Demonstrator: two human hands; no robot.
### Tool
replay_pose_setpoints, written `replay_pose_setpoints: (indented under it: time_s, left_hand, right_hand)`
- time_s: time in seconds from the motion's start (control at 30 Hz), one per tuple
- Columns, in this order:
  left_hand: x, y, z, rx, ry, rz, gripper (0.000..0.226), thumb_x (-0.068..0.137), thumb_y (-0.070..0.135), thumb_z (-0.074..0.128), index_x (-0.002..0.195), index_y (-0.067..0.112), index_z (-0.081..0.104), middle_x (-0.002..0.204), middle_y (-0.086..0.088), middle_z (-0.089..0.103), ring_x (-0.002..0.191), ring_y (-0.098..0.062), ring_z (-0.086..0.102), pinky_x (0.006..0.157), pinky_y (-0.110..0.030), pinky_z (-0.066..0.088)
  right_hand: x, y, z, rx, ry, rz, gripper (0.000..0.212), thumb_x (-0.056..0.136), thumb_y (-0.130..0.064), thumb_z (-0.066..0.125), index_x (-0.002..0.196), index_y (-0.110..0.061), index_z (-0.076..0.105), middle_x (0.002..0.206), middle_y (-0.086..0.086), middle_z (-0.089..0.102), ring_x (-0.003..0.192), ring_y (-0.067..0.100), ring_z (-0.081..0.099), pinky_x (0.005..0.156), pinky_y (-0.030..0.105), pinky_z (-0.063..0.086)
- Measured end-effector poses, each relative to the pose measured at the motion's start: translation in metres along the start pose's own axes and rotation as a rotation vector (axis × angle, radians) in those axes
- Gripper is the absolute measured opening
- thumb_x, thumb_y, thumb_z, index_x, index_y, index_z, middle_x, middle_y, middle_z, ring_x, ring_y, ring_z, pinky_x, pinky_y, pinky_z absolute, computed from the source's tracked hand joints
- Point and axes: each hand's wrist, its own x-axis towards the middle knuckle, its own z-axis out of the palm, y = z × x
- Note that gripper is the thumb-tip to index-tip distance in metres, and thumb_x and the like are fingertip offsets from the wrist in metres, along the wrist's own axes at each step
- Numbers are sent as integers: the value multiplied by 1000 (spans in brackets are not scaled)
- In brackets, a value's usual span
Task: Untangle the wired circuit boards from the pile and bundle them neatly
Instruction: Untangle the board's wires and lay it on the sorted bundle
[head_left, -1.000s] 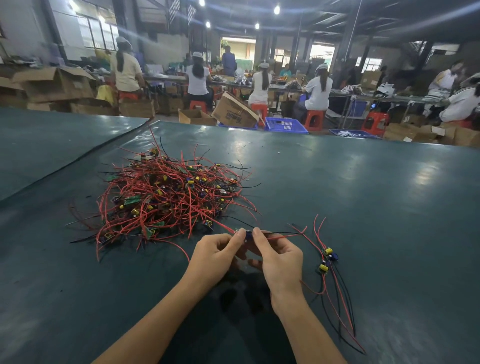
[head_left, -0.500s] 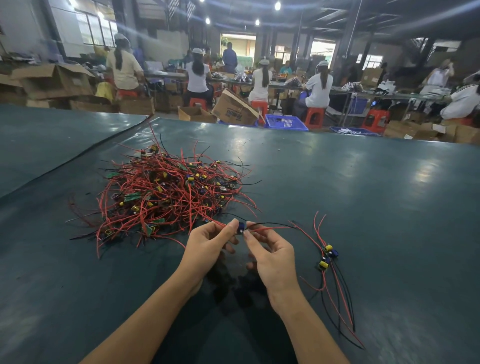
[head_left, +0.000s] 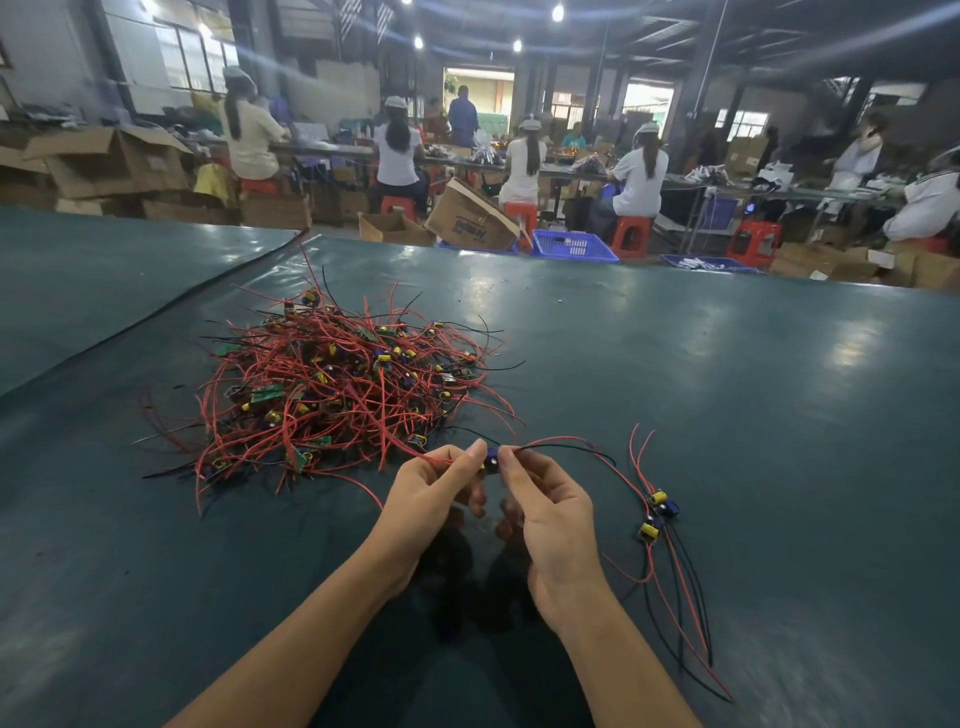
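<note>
A tangled pile of small circuit boards with red and black wires (head_left: 337, 395) lies on the dark green table (head_left: 727, 415), left of centre. Just in front of the pile, my left hand (head_left: 426, 499) and my right hand (head_left: 550, 514) pinch one small wired board (head_left: 491, 460) between their fingertips, slightly above the table. Its red wires run left into the pile, and its red and black wires trail off to the right. A small set of sorted boards (head_left: 660, 512) lies to the right of my right hand, wires stretched toward me.
The table's far edge (head_left: 571, 260) runs across the view. Beyond it stand cardboard boxes (head_left: 470, 218), a blue crate (head_left: 571, 244), red stools and several seated people at workbenches. A seam (head_left: 156, 312) splits the table cover at the left.
Both hands have lifted slightly and moved forward toward the pile with the pinched board. The pile and the sorted boards on the right have not moved.
</note>
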Motion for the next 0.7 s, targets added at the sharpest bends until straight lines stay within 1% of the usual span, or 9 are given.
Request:
replay_pose_setpoints:
  time_s: [0.07,0.13,0.27,0.37,0.43,0.5,0.57,0.63,0.7]
  left_hand:
    - [1,-1,0,-11,-21,-18,53,73,61,63,75,9,69,74,-18,69,67,-22,68,65,-25,53]
    - [0,-1,1,-4,-27,-20,55,73,61,63,81,7,72,80,-19,72,72,-24,70,67,-25,54]
    - [-1,-1,2,10,-12,15,32,78,46,65,72,15,73,76,-14,72,69,-21,70,64,-23,53]
    - [0,-6,2,57,11,26,35,87,34,64,70,4,65,70,-15,69,64,-22,67,60,-25,53]
    - [1,-7,4,72,21,32,35,91,29,62,64,7,60,62,-11,64,58,-17,62,56,-23,50]
    - [2,-9,6,97,36,59,38,92,27,61,57,13,56,55,-5,59,50,-10,55,51,-17,44]
    - [3,-9,6,106,45,79,39,92,27,60,56,15,57,57,-6,58,49,-8,51,51,-15,42]
    - [5,-9,7,98,36,88,39,93,25,60,54,18,59,59,-9,57,49,-9,49,51,-16,41]
    - [6,-8,7,95,23,94,41,94,22,59,53,20,60,58,-8,55,49,-9,48,50,-17,40]
  right_hand:
    - [-2,-1,2,16,-31,22,16,69,-32,75,78,-19,76,82,7,74,70,21,67,67,37,54]
    - [-4,-1,5,40,-36,40,17,67,-31,76,76,-17,75,83,12,74,74,26,66,75,41,54]
    - [-3,-1,4,30,15,59,12,79,-26,75,69,-19,74,82,14,74,73,27,69,74,42,58]
    - [-1,-1,4,-26,52,53,21,87,-23,72,66,-22,74,81,11,75,74,24,72,66,37,60]
    - [1,-2,3,-46,81,48,23,87,-22,72,64,-23,74,77,9,75,74,24,72,63,36,60]
    - [4,-4,2,-63,108,54,24,87,-24,72,64,-22,75,78,12,75,77,30,71,72,45,59]
    - [6,-7,1,-84,137,63,24,87,-25,73,63,-21,77,79,11,75,81,35,69,81,52,57]
    - [8,-10,0,-90,163,62,25,86,-25,73,62,-23,78,74,4,75,74,27,67,78,47,57]
    - [9,-15,-2,-99,173,63,24,86,-25,73,63,-25,78,74,-3,76,60,11,64,63,35,52]
